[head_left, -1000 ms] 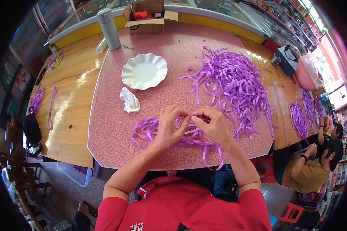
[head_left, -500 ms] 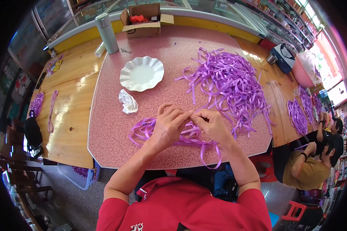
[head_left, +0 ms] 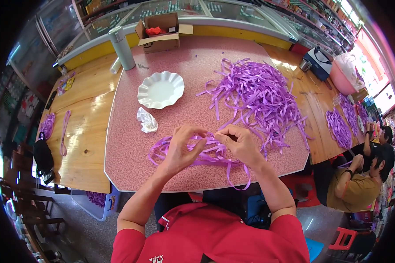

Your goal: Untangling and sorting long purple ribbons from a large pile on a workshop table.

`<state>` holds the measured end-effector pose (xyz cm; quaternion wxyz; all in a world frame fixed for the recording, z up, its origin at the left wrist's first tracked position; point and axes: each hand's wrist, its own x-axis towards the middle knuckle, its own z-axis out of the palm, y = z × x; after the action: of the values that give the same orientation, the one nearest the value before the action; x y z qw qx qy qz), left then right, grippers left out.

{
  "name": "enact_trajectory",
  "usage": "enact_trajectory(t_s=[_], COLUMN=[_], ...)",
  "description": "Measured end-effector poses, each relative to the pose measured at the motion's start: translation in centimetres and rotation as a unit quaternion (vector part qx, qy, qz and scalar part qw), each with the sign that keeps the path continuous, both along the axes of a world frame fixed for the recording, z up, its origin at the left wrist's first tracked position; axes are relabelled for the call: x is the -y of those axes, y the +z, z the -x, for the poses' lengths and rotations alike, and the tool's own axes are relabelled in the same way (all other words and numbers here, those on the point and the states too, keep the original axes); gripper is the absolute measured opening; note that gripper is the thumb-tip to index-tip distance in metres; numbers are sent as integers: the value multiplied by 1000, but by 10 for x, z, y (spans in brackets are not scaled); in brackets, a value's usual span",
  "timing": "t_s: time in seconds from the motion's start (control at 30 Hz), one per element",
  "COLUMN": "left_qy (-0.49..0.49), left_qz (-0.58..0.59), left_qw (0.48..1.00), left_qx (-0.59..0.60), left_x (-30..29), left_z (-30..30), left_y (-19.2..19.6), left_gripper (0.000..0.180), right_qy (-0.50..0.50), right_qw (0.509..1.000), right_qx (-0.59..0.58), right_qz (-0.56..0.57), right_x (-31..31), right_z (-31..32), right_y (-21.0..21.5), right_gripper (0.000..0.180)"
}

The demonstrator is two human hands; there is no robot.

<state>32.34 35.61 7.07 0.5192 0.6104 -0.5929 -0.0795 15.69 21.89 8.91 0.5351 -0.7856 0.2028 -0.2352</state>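
Observation:
Purple ribbons point(head_left: 206, 154) lie in a loose bundle on the pink tabletop at my side of the table, one loop hanging over the edge. Above them is my left hand point(head_left: 183, 147), thumb and fingers apart in a curve, with nothing seen gripped. To its right, my right hand point(head_left: 240, 144) pinches thumb against forefinger on a bit of purple ribbon, most of it hidden by the fingers. Beyond my right hand spreads a big tangled heap of purple ribbons point(head_left: 261, 98). A crumpled white tissue point(head_left: 147, 120) lies left of my left hand, below a scalloped white dish point(head_left: 161, 90).
At the back stand a grey-green flask point(head_left: 122, 49) and an open cardboard box point(head_left: 161, 43). Wooden tables point(head_left: 81, 131) flank the pink one; more ribbon bundles point(head_left: 338, 127) lie to the right, near a seated person point(head_left: 353, 184). A plastic bin point(head_left: 94, 204) sits low left.
My left hand's fingers have parted from the right hand's fingertips and opened, moving slightly left. The right hand keeps its pinch in nearly the same place. The view has shifted slightly.

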Motion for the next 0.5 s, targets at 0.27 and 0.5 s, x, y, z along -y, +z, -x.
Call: enact_trajectory(t_s=[0.27, 0.5], left_qy=[-8, -33], left_qz=[-9, -6], left_qw=[997, 986], left_qx=[-78, -163], left_x=[3, 0], left_z=[9, 15], left_y=[-13, -8], left_gripper=[15, 12], right_qy=[9, 7], right_qw=[1000, 991], right_qx=[11, 59], right_qz=[15, 120], right_x=[-6, -17], right_z=[2, 3], right_y=[1, 13], right_gripper=[16, 10])
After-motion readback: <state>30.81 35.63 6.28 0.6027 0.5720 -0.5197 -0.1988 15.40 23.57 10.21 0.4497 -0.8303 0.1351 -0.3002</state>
